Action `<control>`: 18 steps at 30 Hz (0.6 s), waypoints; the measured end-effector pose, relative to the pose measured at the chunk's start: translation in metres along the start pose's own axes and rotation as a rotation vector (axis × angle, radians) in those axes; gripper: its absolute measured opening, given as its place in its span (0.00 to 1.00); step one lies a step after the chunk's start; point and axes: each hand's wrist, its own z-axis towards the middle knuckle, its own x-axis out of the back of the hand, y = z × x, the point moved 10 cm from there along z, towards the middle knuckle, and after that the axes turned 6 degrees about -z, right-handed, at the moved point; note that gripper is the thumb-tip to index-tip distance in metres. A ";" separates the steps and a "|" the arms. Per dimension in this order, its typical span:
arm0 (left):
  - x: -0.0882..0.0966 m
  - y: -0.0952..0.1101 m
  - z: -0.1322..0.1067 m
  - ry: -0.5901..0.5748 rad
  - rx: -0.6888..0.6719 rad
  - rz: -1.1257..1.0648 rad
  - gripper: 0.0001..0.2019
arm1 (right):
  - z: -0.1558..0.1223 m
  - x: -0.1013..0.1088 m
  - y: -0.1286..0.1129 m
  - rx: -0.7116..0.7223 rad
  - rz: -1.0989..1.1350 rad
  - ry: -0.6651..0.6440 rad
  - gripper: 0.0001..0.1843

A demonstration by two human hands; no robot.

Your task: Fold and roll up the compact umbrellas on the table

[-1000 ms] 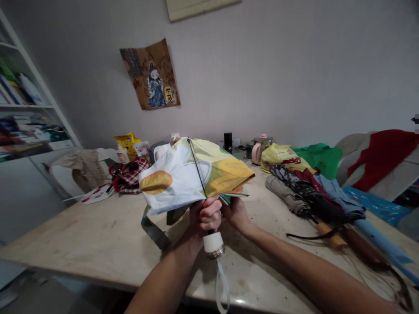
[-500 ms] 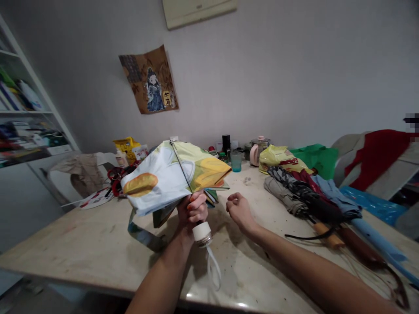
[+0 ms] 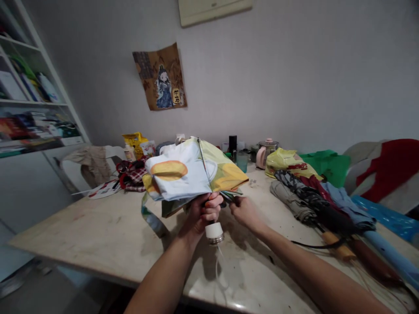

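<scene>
Here's the table (image 3: 94, 226), and over it, dead centre, your loosely gathered umbrella (image 3: 173, 185). Your left hand (image 3: 206, 210) is clasped round it at six o'clock: hold that steady. Your right hand (image 3: 246, 213) meets its edge at four; pinching or merely touching, I can't tell. Better to smooth one fold at a time, clear of the dangling strap (image 3: 152, 220) at seven.

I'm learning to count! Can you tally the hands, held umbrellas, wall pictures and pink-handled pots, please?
Hands: 2 (left hand, right hand)
Held umbrella: 1
Wall picture: 1
Pink-handled pot: 1
Total: 5
</scene>
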 end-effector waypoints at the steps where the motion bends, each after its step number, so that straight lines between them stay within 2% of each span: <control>1: 0.000 0.000 0.001 0.004 0.009 -0.005 0.14 | 0.004 0.005 0.006 -0.053 0.003 0.012 0.05; 3: 0.001 -0.001 0.002 0.010 0.034 0.004 0.12 | 0.008 0.013 0.015 -0.127 0.008 0.040 0.07; 7: 0.004 -0.004 0.007 0.027 0.081 0.061 0.12 | 0.012 0.019 0.025 -0.180 0.103 0.099 0.04; 11: 0.007 -0.004 0.012 0.043 0.078 0.150 0.12 | 0.011 0.035 0.032 -0.247 0.253 0.234 0.05; 14: 0.009 -0.006 0.015 0.059 0.069 0.209 0.13 | 0.007 0.056 0.013 -0.143 0.359 0.320 0.06; 16: 0.012 -0.010 0.017 0.086 0.083 0.252 0.14 | -0.002 0.068 -0.014 0.014 0.435 0.344 0.06; 18: 0.017 -0.015 0.018 0.121 0.101 0.288 0.15 | -0.018 0.078 -0.048 0.229 0.411 0.354 0.07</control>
